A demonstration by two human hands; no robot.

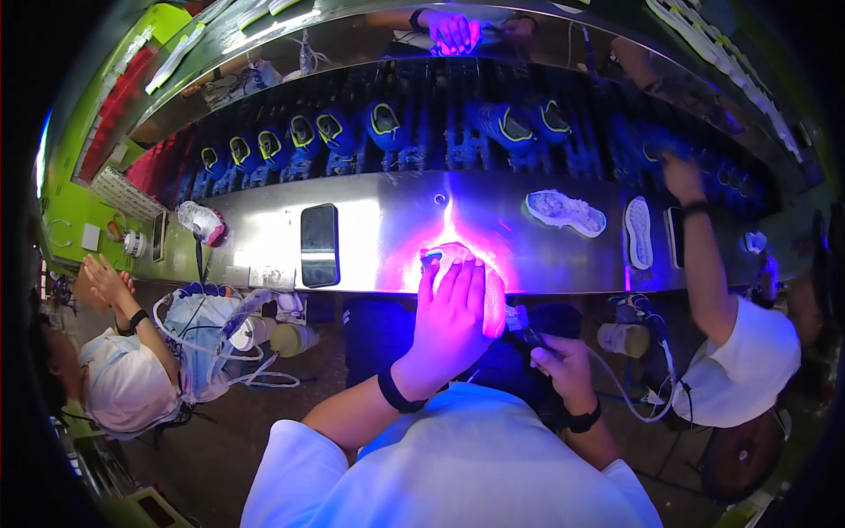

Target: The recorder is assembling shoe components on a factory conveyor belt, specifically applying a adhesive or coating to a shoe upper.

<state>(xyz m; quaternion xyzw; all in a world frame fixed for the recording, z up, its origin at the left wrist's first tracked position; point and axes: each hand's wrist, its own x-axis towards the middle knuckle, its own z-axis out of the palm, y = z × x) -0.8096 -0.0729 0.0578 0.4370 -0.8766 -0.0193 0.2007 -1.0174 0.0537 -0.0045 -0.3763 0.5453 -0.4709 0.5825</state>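
Note:
My left hand point(447, 321) lies over a shoe sole point(495, 310) at the bench's near edge, its fingers bent around the sole's upper side. Violet light makes both glow pink, and the hand hides most of the sole. Just to the right, my right hand point(565, 370) grips a black-handled brush point(525, 329) whose pale head is close to the sole's lower right edge. Whether the bristles touch it I cannot tell. A clear tube point(616, 374) runs off to the right from near the right hand.
On the metal bench point(387, 238) lie a dark phone point(319, 245), a white shoe sole point(566, 213) and another sole point(639, 232). Behind runs a rack-like conveyor with several blue shoes point(385, 123). One co-worker point(132, 378) sits left; another point(735, 361) reaches toward the conveyor at right.

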